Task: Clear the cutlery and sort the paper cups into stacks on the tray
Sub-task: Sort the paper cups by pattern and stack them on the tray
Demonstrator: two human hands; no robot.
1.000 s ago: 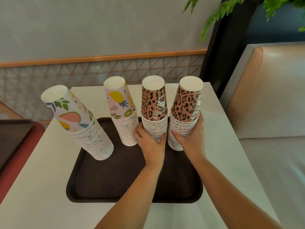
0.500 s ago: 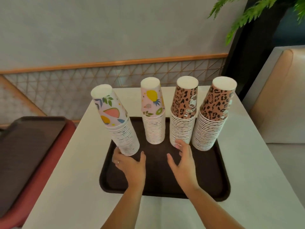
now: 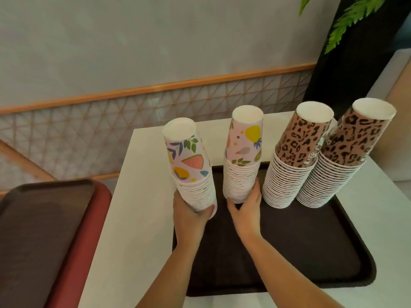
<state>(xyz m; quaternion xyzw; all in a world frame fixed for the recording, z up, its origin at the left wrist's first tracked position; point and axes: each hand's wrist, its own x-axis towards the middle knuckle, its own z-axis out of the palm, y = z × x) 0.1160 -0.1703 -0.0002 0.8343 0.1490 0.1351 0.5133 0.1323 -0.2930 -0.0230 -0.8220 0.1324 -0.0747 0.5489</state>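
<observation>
Four upside-down stacks of paper cups stand in a row on a dark brown tray (image 3: 311,252). My left hand (image 3: 189,215) grips the base of the leftmost fruit-print stack (image 3: 191,165), which leans to the left. My right hand (image 3: 245,210) grips the base of the second fruit-print stack (image 3: 243,158), thumb on its left and fingers on its right. To the right stand two leopard-print stacks (image 3: 295,156) (image 3: 347,154), side by side and untouched. No cutlery is in view.
The tray lies on a white table (image 3: 138,196). A second dark tray (image 3: 40,230) rests on a red seat at the left. A lattice wall panel runs behind, a black post with green fronds (image 3: 347,23) stands back right, and a beige seat lies beyond.
Both hands have moved left, from the two leopard-print stacks across the tray to the bases of the two fruit-print stacks, and now grip them. The camera view has swung left as well.
</observation>
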